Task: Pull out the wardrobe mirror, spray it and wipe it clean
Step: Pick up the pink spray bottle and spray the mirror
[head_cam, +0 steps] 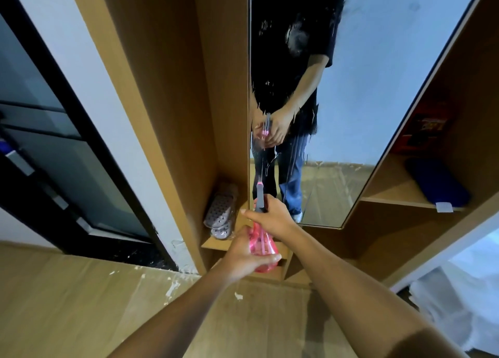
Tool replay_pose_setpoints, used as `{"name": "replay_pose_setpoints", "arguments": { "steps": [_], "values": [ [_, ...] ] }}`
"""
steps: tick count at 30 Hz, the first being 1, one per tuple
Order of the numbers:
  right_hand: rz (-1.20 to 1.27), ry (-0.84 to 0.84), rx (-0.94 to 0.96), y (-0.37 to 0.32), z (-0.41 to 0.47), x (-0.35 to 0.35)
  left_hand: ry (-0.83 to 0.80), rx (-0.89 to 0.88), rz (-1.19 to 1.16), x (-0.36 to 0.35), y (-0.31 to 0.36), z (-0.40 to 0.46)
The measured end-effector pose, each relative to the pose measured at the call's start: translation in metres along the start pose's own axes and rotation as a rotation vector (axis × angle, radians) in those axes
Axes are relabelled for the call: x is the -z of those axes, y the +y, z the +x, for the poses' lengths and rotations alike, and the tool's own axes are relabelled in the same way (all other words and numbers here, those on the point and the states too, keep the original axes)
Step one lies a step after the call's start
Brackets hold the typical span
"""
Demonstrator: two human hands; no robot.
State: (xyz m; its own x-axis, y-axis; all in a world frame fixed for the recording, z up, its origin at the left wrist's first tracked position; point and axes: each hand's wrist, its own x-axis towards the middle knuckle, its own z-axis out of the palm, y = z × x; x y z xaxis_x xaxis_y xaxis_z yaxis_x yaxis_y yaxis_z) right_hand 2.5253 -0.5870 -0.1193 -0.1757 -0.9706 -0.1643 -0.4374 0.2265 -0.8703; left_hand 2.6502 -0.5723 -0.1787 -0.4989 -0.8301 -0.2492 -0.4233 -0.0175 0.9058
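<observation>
Both hands grip a pink spray bottle (263,247): left hand (243,257) curled around its body, right hand (272,217) wrapped over the grey head. Just beyond stands the pulled-out wardrobe mirror (364,87), streaked with spray. Grey slippers (221,211) sit on the shelf at its left.

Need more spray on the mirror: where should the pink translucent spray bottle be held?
Probably as now: the left hand cups the pink translucent spray bottle round its wide belly from the left, and the right hand wraps the narrow neck from the right, below the grey nozzle head aimed at the mirror.
</observation>
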Motion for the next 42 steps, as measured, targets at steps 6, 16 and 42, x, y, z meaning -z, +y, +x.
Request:
{"name": "replay_pose_setpoints", "arguments": {
  "steps": [6,16,42],
  "values": [
    [0.034,0.017,-0.018,0.006,-0.002,-0.007,-0.025,0.011,-0.022,0.002,-0.005,-0.001],
    [0.085,0.089,-0.089,0.035,-0.005,-0.001,-0.063,0.026,0.044,-0.015,-0.007,0.002],
    [0.198,0.202,-0.091,0.061,-0.04,0.032,-0.176,-0.04,0.146,-0.054,0.005,0.005]
  ]
}}
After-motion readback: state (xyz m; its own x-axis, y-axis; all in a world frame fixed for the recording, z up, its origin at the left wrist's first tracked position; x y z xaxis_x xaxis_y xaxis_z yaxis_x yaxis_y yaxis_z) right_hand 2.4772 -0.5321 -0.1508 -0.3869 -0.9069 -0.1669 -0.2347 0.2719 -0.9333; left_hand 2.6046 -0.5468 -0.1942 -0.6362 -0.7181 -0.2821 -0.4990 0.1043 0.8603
